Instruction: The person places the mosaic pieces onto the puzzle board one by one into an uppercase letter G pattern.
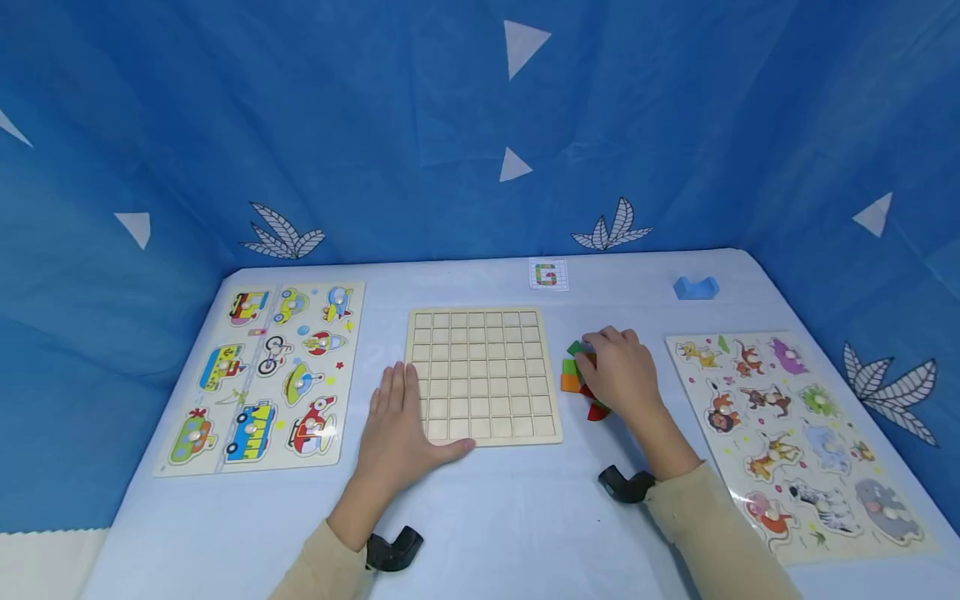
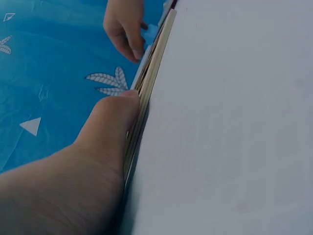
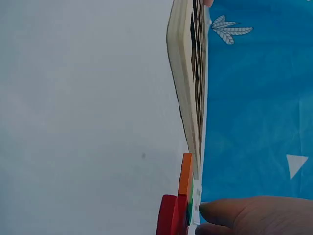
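A pale wooden grid board (image 1: 486, 379) lies in the middle of the table. My left hand (image 1: 396, 429) rests along its left side and near corner, fingers straight and thumb spread along the near edge; the left wrist view shows the thumb against the board's side. To the right of the board, my right hand (image 1: 618, 371) reaches down over a small pile of coloured blocks. Among them are green (image 1: 575, 347), orange (image 1: 570, 382) and red blocks (image 1: 597, 412). In the right wrist view, its fingertips are beside the pile, and no block shows between them.
A vehicle puzzle board (image 1: 281, 400) lies at the left, an animal puzzle board (image 1: 738, 450) at the right. Toward the back are a small card with a coloured G pattern (image 1: 549, 273) and a blue notched block (image 1: 696, 288). Blue cloth (image 1: 420, 125) hangs behind the table.
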`<state>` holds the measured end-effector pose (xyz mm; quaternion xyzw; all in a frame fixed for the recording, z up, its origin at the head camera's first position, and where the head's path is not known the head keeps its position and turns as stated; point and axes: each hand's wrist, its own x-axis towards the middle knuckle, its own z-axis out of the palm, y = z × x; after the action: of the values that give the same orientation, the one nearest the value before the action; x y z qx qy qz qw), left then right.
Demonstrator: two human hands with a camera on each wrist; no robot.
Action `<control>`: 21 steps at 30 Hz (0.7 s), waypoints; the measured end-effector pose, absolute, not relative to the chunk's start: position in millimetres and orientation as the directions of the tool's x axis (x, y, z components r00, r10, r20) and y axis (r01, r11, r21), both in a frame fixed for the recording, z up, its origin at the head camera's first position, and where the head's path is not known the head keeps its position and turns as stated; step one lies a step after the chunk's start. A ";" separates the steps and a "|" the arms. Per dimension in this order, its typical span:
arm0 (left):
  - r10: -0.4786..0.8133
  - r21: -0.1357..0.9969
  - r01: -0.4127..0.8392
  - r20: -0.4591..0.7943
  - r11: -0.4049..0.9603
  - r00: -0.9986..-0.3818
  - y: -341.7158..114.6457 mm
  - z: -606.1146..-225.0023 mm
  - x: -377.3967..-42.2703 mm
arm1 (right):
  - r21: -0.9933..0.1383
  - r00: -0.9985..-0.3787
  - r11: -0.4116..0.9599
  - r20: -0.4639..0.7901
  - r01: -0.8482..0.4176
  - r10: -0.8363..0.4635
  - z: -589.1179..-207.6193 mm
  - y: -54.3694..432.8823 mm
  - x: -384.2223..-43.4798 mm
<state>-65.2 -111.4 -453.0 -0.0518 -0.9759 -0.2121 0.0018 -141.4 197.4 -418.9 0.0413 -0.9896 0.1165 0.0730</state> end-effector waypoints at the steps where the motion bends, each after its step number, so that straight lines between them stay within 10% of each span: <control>1: 0.101 0.416 0.104 0.030 0.903 -0.994 -111.2 -454.1 -64.7 | -0.222 -0.987 0.970 0.145 -0.097 -0.066 -419.0 197.2 -143.6; 21: 0.075 0.421 0.084 0.039 0.903 -0.996 -109.6 -462.5 -65.6 | -0.426 -0.993 0.904 -0.094 -0.023 -0.069 -408.6 193.3 -170.0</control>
<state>-65.6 -109.6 -462.5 -0.0407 -0.9755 -0.2161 0.0111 -170.0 193.3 -408.6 0.0236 -0.9743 0.2175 -0.0535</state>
